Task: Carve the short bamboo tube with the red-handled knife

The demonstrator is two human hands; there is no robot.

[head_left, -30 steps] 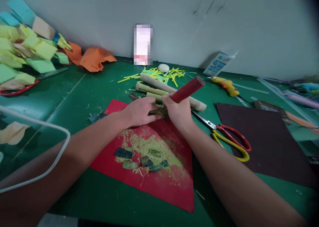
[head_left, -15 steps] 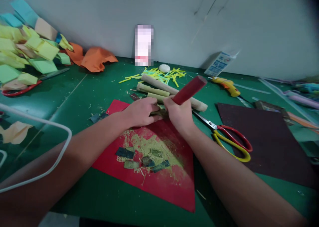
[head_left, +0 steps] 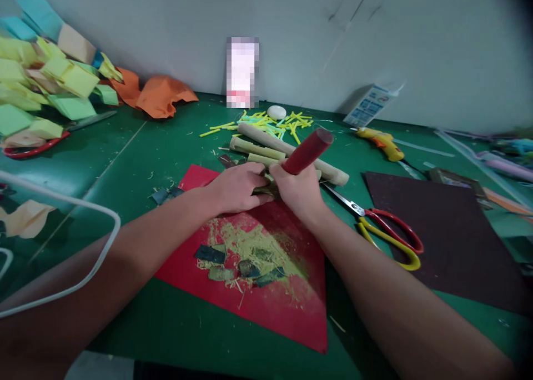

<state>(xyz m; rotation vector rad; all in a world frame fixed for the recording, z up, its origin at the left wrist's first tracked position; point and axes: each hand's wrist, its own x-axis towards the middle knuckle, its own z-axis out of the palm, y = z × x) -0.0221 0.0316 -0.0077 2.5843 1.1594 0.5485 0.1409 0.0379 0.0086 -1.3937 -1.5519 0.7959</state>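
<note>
My right hand (head_left: 300, 191) is wrapped round a tool with a thick red cylindrical handle (head_left: 308, 151), which tilts up to the right; its working end is hidden. Close beside it, my left hand (head_left: 237, 188) is closed on a brownish-green piece (head_left: 263, 190) that looks like bamboo, mostly covered by the fingers. Both hands are over the far part of a red sheet (head_left: 287, 321). Pale greenish shavings and dust (head_left: 254, 238) lie on the sheet with several small dark green strips (head_left: 210, 254). Just beyond the hands are cut bamboo lengths (head_left: 260, 148) and a longer pale stick (head_left: 333, 171).
Scissors (head_left: 391, 241) with red and yellow handles lie at the right by a dark brown sheet (head_left: 433, 230). Behind are a yellow glue gun (head_left: 381, 144), yellow-green sticks (head_left: 262, 125) and a phone (head_left: 242, 71). Folded papers (head_left: 70, 83) pile left; a white cable (head_left: 106, 246) crosses my left arm.
The red handle first shifts slightly right, then its top swings back left, as my right hand works. My left hand keeps its place on the piece. The view drifts slightly.
</note>
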